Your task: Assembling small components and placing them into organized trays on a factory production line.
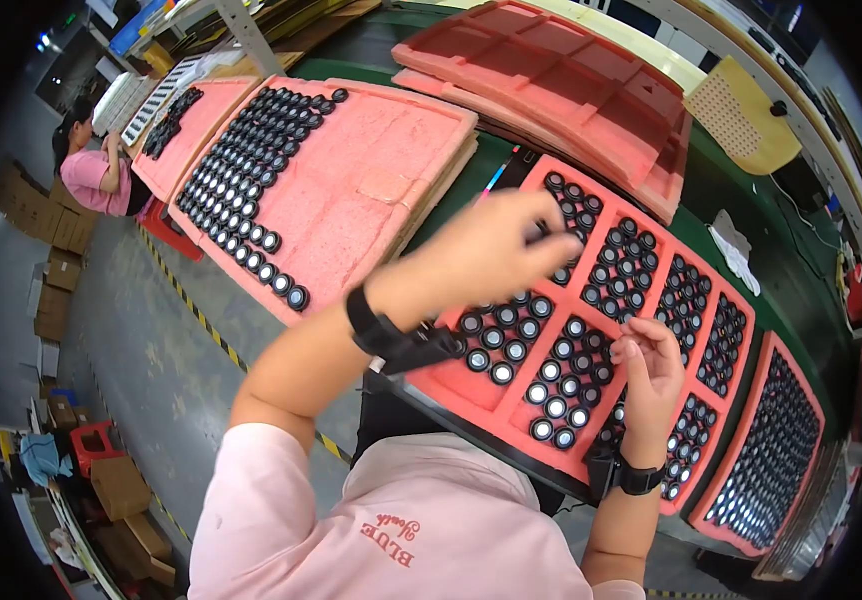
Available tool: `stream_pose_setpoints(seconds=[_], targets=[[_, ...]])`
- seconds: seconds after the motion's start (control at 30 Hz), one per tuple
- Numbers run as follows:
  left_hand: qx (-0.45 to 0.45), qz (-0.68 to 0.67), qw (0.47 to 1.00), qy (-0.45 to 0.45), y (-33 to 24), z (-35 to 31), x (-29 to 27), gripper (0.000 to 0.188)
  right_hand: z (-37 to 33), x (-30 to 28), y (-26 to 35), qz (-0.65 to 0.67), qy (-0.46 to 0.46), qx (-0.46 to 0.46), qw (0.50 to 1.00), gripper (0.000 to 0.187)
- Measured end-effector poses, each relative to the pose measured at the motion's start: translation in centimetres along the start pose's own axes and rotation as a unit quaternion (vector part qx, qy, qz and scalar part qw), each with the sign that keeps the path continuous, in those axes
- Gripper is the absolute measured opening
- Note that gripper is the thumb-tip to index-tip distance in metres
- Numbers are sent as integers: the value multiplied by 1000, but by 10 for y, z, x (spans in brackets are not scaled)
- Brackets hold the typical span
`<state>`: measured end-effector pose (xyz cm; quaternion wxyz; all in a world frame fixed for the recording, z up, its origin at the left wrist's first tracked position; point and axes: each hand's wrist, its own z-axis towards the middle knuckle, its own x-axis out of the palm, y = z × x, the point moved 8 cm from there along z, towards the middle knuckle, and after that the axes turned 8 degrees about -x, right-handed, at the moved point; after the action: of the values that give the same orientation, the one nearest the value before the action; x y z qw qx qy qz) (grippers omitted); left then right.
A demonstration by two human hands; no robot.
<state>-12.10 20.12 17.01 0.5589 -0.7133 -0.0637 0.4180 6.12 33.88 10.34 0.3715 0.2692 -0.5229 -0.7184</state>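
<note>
Black round parts (554,407) in pink tray (456,385), beneath both hands (496,250) (655,375)

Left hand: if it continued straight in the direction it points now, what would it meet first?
Probably the pink divider, then the black parts just beyond. The left hand is blurred and its height is unclear, so it might pass above both.

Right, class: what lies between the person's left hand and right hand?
In the head view, between left hand and right hand, part of the pink divided tray shows, holding black round parts.
</note>
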Motion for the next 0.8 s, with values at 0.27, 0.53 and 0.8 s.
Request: stream_pose_setpoints(seconds=[0.27,0.53,0.8], targets=[[-54,117,981,-145,110,100,-113,31,1,4,1,27,17,-2,1000,19],[-194,43,963,-180,167,133,-122,37,1,1,-8,40,17,29,999,18],[-113,202,944,-234,200,151,-144,24,1,4,-11,38,28,39,998,17]])
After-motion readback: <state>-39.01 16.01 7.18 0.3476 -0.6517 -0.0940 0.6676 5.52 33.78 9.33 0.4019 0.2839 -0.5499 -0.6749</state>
